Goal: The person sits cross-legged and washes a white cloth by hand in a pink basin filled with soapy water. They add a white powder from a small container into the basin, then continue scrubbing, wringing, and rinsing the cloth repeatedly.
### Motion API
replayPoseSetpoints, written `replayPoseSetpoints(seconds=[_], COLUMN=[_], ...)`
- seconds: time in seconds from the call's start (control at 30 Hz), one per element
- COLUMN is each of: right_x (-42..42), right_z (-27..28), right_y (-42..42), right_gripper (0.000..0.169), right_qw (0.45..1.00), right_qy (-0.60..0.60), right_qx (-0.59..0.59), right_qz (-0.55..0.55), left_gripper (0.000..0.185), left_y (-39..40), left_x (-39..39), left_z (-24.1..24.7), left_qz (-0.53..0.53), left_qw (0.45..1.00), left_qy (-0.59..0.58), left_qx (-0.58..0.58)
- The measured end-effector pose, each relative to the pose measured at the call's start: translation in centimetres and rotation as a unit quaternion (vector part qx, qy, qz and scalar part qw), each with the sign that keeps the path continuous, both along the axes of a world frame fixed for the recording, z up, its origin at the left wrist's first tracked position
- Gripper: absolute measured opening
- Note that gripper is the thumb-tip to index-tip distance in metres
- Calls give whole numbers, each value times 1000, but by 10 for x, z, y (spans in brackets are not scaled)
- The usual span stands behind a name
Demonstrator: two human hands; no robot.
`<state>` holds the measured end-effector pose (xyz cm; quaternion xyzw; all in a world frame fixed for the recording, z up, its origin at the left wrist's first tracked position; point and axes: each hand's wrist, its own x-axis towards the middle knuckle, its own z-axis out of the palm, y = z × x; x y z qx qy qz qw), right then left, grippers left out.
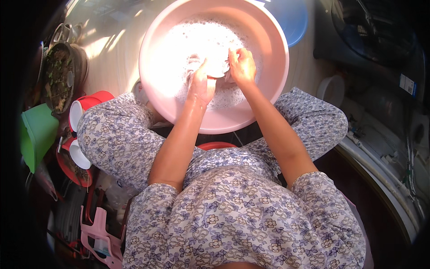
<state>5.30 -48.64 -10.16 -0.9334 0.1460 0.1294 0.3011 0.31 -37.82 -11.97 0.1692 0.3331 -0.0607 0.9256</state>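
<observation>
A large pink plastic basin [280, 67] stands in front of me, with foamy, soapy water [225, 102] inside. Over the suds my left hand [201, 82] grips one side of a pale wet cloth [216, 69]. On the other side, my right hand [243, 65] pinches the same cloth between thumb and fingers. Part of the fabric hangs down to the foam between my hands. Bright sunlight washes out the basin's left half, so the cloth's outline and the water there are hard to make out.
A blue basin [295, 23] sits behind the pink one. To the right stands a dark front-loading washing machine [362, 60], with white pipes [373, 158] below. At left are a planter of soil and greens [60, 77], a green plastic container [38, 134] and a pink plastic frame [100, 232].
</observation>
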Motion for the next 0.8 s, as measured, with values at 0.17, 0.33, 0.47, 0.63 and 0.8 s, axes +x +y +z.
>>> replayPoseSetpoints(seconds=[0.17,0.33,0.47,0.63,0.8], right_x=[-57,3,-18,-55,-17], right_z=[-1,-15,17,90,21], right_y=[-1,6,10,33,46], right_gripper=[37,38,36,29,15], right_qw=[926,943,928,925,971], right_qy=[-59,265,9,-118,-157], right_qx=[-157,-97,371,139,97], right_qz=[337,179,14,333,151], left_gripper=[32,40,34,30,29], left_y=[-4,-3,10,30,6], left_x=[6,3,21,19,14], left_z=[-13,-43,0,44,-8], left_qz=[-34,-77,-17,-77,76], left_qw=[991,986,993,994,997], left_qy=[112,131,107,62,-8], left_qx=[60,74,-42,39,11])
